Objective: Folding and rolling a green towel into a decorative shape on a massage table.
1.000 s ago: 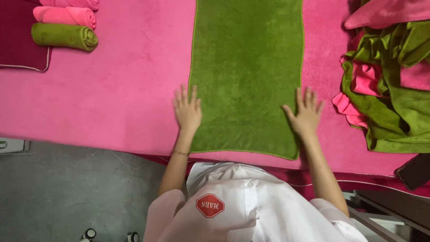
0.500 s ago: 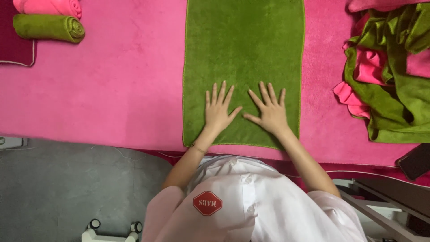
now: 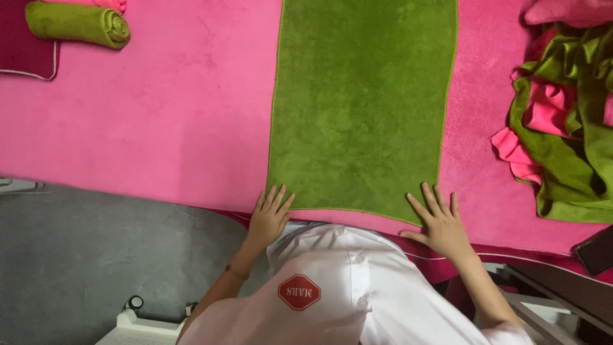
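Note:
A green towel [image 3: 361, 108] lies spread flat on the pink-covered table [image 3: 159, 128]. My left hand [image 3: 269, 217] rests with fingers apart at the towel's near left corner, fingertips touching its edge. At the near right corner my right hand [image 3: 440, 220] lies flat, fingers spread, tips on the hem. Neither hand has closed on the cloth.
A rolled green towel [image 3: 78, 24] lies at the far left, partly on a dark red mat [image 3: 25, 51]. A loose heap of green and pink towels [image 3: 565, 134] sits at the right. Grey floor [image 3: 96, 255] shows below the table edge, with a white trolley [image 3: 137, 326].
Both hands have slid from the middle of the towel back toward me and apart, out to its two near corners. The view has shifted slightly.

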